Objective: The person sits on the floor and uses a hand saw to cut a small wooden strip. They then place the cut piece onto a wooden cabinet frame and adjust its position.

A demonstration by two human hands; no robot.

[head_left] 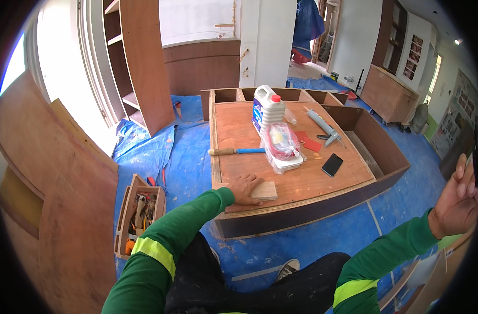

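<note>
My left hand (pixel 243 189) is on the near left part of a brown wooden panel, its fingers and thumb around the left end of a small flat wooden block (pixel 266 191). The block lies against the panel (pixel 239 125). Raised at the far right, my right hand (pixel 456 201) has bent fingers at the dark rim of the picture; what they hold, if anything, is hidden. Beyond the left hand lies a chisel-like tool with a wooden handle (pixel 223 152) and blue shaft. A plastic-wrapped pink and white package (pixel 282 144) and a black phone (pixel 332 165) are also on the panel.
A white jug with a red cap (pixel 270 110), a caulking gun (pixel 323 125) and red sandpaper pieces (pixel 309 142) share the panel. Left stands a wooden tool box (pixel 160 201) beside curved boards (pixel 76 199). Blue sheeting (pixel 192 178) covers the floor. A tall shelf (pixel 145 63) stands behind.
</note>
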